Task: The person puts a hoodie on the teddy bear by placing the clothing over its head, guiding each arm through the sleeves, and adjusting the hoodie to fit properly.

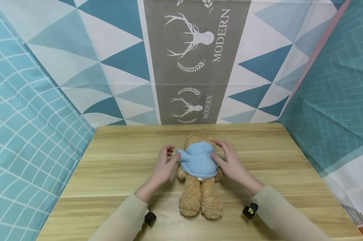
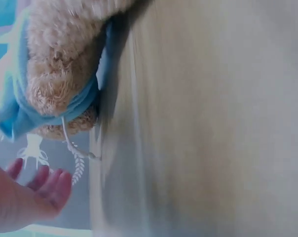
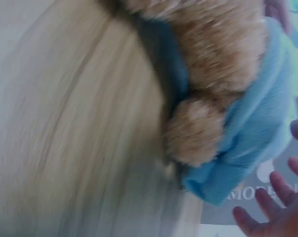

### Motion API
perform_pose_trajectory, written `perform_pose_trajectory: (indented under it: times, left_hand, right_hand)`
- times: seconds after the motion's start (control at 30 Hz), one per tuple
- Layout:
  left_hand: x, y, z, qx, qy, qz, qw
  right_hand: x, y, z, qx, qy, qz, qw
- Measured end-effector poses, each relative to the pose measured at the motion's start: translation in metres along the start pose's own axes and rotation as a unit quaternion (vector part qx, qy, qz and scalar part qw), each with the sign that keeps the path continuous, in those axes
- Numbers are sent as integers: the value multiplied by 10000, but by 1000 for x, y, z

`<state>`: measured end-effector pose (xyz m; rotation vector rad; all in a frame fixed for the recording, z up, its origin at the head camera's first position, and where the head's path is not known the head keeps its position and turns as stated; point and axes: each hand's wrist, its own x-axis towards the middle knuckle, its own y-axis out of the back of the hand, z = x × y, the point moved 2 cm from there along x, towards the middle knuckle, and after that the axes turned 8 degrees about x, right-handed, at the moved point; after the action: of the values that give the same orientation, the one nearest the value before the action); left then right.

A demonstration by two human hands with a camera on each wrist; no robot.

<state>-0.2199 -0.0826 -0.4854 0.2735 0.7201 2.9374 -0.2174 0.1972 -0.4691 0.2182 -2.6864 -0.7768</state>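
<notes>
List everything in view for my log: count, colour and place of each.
Curly plush teddy bear: one, light brown, lying on the table
Soft fabric garment: one, light blue, over the bear's torso and part of its head
Thin cord: one, white, beside the garment in the left wrist view
Wood-grain table: one, yellowish brown, under the bear
Triangle-print cloth with deer panel: one, blue, white and grey, behind the table
Grid-print cloth: one, light blue and white, left
Herringbone-print cloth: one, teal, right
Small wrist devices: two, black, one by each cuff
Sleeves: two, pale beige, on both forearms
Left hand: one, bare, at the garment's left corner
Right hand: one, bare, at its right side
</notes>
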Motion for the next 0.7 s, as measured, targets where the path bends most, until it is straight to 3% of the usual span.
perform_pose_trajectory:
  times: [0.13,0.27,0.5,0.7]
  left_hand:
    - [-12,7,-5,-441,920,-274,9944]
    - [-19,10,-2,-652,1298,-775,9863]
    - [-23,5,1,-824,1275,-1508,9768]
    - [-22,0,2,-868,1282,-1720,9728]
  right_hand:
    - [-6,7,-2,395,-346,11,9986]
    - [-11,9,-7,587,-436,-134,9972]
    - [-14,10,-13,867,-483,-531,9936]
    - [-11,14,-18,836,-450,-822,9921]
